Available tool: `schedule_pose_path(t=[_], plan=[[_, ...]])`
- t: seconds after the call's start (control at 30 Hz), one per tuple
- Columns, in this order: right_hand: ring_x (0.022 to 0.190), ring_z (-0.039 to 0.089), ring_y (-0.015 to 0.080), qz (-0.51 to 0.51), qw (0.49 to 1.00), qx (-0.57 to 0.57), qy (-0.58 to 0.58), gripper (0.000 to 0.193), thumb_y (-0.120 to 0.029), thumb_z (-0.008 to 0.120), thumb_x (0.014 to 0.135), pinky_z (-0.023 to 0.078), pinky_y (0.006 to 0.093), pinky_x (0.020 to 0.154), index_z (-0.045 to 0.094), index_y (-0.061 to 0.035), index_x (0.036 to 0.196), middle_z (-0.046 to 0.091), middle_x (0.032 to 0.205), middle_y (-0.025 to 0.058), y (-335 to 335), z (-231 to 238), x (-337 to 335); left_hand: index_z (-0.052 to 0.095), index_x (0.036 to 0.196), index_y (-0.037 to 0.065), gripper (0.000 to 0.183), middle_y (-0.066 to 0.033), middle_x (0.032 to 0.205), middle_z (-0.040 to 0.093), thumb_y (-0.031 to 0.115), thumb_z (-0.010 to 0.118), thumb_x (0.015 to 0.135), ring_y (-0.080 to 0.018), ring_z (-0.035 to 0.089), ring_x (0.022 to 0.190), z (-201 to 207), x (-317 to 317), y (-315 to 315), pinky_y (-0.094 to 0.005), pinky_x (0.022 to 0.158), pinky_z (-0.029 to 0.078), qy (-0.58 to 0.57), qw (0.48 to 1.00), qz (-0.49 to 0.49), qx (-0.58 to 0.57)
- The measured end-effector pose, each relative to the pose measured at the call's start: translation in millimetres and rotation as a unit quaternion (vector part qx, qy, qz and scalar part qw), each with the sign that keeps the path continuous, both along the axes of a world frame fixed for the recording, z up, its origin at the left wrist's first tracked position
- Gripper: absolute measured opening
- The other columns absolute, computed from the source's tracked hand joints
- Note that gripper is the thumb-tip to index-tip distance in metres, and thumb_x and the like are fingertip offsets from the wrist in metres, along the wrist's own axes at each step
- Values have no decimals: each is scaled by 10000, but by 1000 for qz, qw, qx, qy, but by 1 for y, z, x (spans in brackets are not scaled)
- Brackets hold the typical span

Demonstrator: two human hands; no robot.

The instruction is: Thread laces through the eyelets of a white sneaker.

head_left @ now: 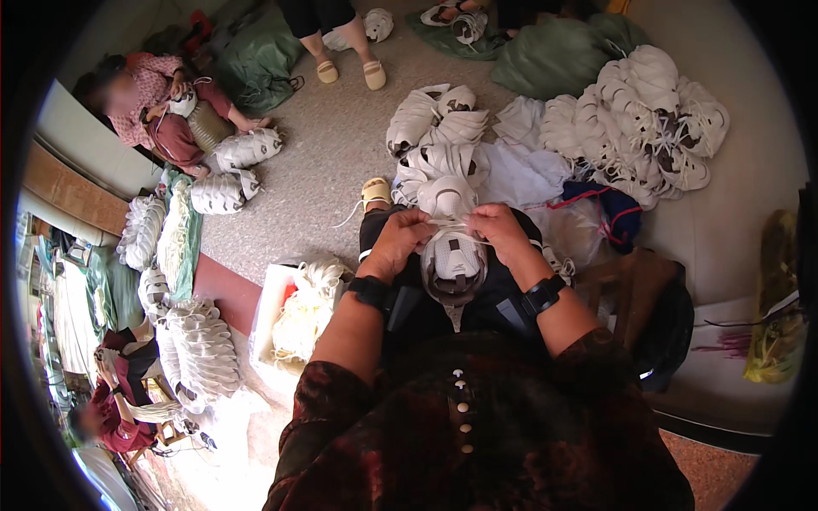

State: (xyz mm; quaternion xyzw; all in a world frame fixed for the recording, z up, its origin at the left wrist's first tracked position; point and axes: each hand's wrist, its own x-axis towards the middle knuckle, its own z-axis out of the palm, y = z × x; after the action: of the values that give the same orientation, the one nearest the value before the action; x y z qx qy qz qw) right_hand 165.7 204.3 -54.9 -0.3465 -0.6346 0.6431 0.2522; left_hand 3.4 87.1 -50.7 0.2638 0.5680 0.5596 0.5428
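Note:
On my lap lies a white mesh shoe (454,260) with a dark-lined opening facing me. Just beyond it, toe toward it, sits another white shoe (448,197). A thin white shoelace (446,223) runs between my hands above the place where the two meet. My left hand (400,242) has its fingers pinched on the lace from the left. From the right, my right hand (503,232) pinches it too, thumb and forefinger close to the shoe. Exactly how the lace passes through the eyelets is too small to make out.
By my left knee stands a white box (267,319) full of loose laces (312,305). Nested white shoes (439,128) lie ahead, with a large heap (643,119) at the right. Two people sit working at the left; another person's legs (345,43) stand ahead.

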Motion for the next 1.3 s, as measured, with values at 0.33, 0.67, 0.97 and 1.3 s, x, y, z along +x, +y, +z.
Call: schedule_pose_path(t=[0.33,0.67,0.97,1.3], plan=[[551,425,66,103,989,-106,17,149,-122,641,772,322,209,544,616,2,694,515,596,-18,9,1,5,572,758,71,125,56,611,461,164,645,801,-39,374,505,5,1,4,-189,447,275,35,999,-29,-23],[645,527,358,96,869,472,-116,198,-145,584,674,430,435,628,530,28,596,538,609,196,-3,5,10,603,697,-34,277,-94,588,578,231,639,767,-192,529,513,-15,1,7,-308,512,426,213,973,10,-83],[648,550,374,143,890,355,-247,236,-191,570,733,427,440,600,557,24,637,536,636,223,1,21,14,606,702,-41,297,-239,737,608,245,579,776,-383,603,725,-6,16,0,-446,681,487,523,852,27,-31],[486,446,55,-62,995,-76,1,16,-6,622,674,325,232,432,617,-18,683,508,566,-39,6,16,29,524,851,77,199,-151,757,623,262,581,805,-352,613,740,-5,16,-23,-453,660,486,566,819,45,-85]])
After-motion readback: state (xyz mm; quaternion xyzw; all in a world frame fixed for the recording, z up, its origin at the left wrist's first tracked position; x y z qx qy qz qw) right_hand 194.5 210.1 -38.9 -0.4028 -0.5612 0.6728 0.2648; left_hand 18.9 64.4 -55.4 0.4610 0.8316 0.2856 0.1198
